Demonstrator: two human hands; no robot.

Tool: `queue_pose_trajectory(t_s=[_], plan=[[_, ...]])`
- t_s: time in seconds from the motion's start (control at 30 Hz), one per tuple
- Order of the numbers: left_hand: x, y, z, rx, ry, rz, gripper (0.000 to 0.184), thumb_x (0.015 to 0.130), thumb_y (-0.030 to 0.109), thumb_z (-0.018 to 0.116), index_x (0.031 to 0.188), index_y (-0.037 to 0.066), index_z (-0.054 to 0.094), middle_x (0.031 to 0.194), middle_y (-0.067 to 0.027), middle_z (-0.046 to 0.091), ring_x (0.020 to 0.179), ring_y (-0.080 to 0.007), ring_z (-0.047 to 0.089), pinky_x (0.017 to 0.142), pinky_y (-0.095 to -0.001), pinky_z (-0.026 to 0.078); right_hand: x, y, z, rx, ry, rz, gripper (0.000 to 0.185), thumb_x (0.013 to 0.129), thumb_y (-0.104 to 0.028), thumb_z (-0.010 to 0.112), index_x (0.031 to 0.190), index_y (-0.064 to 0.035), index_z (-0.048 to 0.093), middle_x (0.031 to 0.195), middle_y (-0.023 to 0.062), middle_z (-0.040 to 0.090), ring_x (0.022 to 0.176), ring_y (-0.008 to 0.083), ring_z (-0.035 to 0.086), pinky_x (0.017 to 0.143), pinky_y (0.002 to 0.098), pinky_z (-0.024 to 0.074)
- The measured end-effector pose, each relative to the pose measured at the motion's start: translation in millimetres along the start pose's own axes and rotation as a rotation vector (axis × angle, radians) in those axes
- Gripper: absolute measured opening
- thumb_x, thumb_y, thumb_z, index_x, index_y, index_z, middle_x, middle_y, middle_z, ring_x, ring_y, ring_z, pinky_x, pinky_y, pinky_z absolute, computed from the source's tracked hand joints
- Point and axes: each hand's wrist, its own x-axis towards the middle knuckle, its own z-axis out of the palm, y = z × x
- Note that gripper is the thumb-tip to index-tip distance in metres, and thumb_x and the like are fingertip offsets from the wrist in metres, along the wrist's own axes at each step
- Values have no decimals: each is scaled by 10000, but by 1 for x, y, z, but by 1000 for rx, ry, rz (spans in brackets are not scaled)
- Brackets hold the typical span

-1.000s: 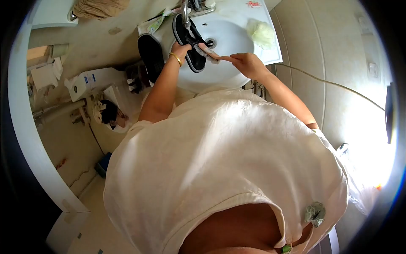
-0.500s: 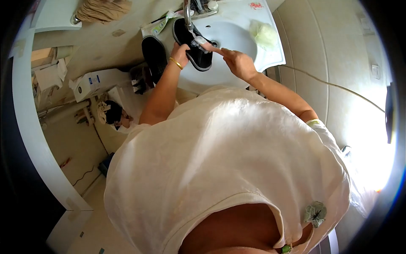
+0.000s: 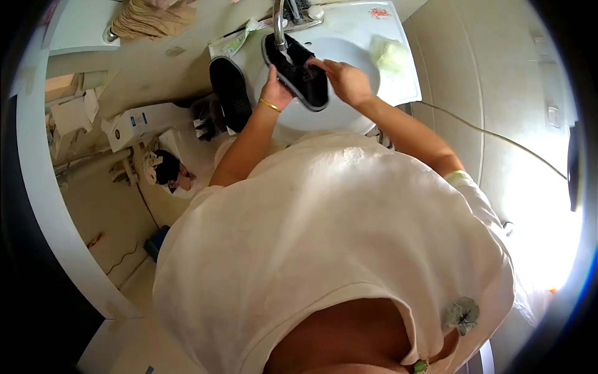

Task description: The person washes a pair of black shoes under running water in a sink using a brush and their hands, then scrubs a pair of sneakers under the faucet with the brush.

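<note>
Compared w/ the earlier frame, the held shoe (image 3: 314, 93) sits a bit further R and lower in view; L hand (image 3: 278, 95) shifts w/ it, while R hand (image 3: 350, 81) is slightly higher and less of the brush (image 3: 318, 64) shows.

L to R now: white box (image 3: 142, 124) is well off to the side. Next, spare shoe (image 3: 228, 82), black, at the L edge of the worktop (image 3: 355, 22), near the L forearm, w/ a green-white tube (image 3: 238, 41) just beyond it. L hand is closed on the held shoe's L side, approx mid-length, thumb up along the rim.

Held shoe is over the basin (image 3: 364, 59), opening up, far end right under the faucet (image 3: 280, 28). Long axis runs from far L to near R, i.e. slantwise btwn the hands. L hand is nearer, in direct contact; R hand is just off the shoe's R side, fingers shut round the brush handle, which points L into the opening. Bristle end is dark & blurry, so prob. inside the shoe, can't be sure. Far R: pale green bundle (image 3: 391, 57) on the worktop, well apart from the shoe.
</note>
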Motion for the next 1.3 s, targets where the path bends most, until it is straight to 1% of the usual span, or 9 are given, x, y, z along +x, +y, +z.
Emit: queue_pose_trajectory(t_s=[0.43,0.47,0.5,0.6,0.8,0.97,1.1,1.17,1.3], plan=[[-2,5,-3,84,67,20,642,890,591,269,1337,138,349,1347,-81,404,1223,-280,389,1014,-491,291,1,-27,8,163,82,-53,387,824,-98,494,1182,-241,525,980,107,623,822,312,596,705,399,490],[1,5,-12,33,27,45,695,862,640,260,1338,143,353,1339,-80,412,1221,-284,389,1018,-496,284,-5,-33,-4,193,-8,-68,351,827,-94,515,1170,-166,542,989,130,620,852,323,593,733,395,489],[4,11,-29,-173,-481,-3,743,830,686,264,1337,151,362,1333,-85,423,1226,-291,384,1020,-498,281,-13,-25,-6,216,-11,-98,354,824,-80,527,1174,-139,537,987,143,617,855,328,591,728,391,489],[-11,17,-10,-114,-290,38,778,794,713,318,1332,154,375,1325,-86,437,1220,-285,396,1018,-490,293,-32,-2,-15,285,-63,-138,346,834,-57,555,1175,-10,514,1004,187,609,911,327,597,736,366,487],[-11,18,9,24,-123,168,787,773,722,360,1313,151,402,1299,-73,464,1189,-271,431,1010,-423,332,-14,-8,-19,593,-327,309,348,856,-118,527,1182,5,516,936,149,629,834,238,604,768,314,465],[-3,8,12,-73,-45,272,771,785,720,340,1288,142,431,1202,-91,533,1120,-275,485,984,-431,358,-20,-33,-31,834,-375,344,392,855,-133,538,1213,22,503,903,64,607,831,132,533,739,269,435],[-10,13,21,-65,-493,235,771,813,718,250,1268,128,449,1176,-115,544,1096,-298,499,963,-453,374,-24,-21,-48,913,-574,363,382,890,-112,504,1253,4,478,873,2,556,700,68,444,615,202,385],[0,16,15,-77,-77,238,832,789,749,228,1281,110,431,1213,-134,520,1101,-316,497,975,-461,365,-23,1,-29,685,-339,158,396,872,-71,490,1268,-87,480,1004,86,612,828,192,576,730,273,456],[-12,14,39,23,-46,126,855,769,769,218,1278,117,435,1202,-109,531,1093,-281,504,969,-428,378,-14,-20,-6,229,-14,32,480,820,-35,495,1276,-178,453,1119,163,561,999,349,535,859,370,449]])
